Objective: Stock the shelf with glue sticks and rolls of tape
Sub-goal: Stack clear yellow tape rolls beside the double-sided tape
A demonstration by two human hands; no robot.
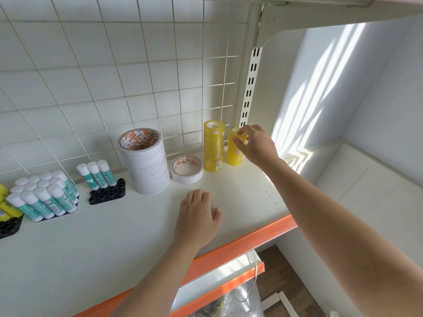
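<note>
Yellow tape stack (235,147) at shelf (240,193) back right pinched by right hand (256,145) fingers; toppling risked if nudged. Left hand (198,216) laid flat, fingers relaxed.

No text can be read with certainty. Red-orange printing is seen inside the cores of the tall white tape stack (146,161) and the low white tape rolls (187,169), and labels are carried by the glue sticks (97,173), but all lettering is too small and blurred.

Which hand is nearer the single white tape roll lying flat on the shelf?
Left. The left hand rests on the shelf just in front of the single white tape roll; the right hand is farther right, holding the shorter yellow tape stack.
</note>
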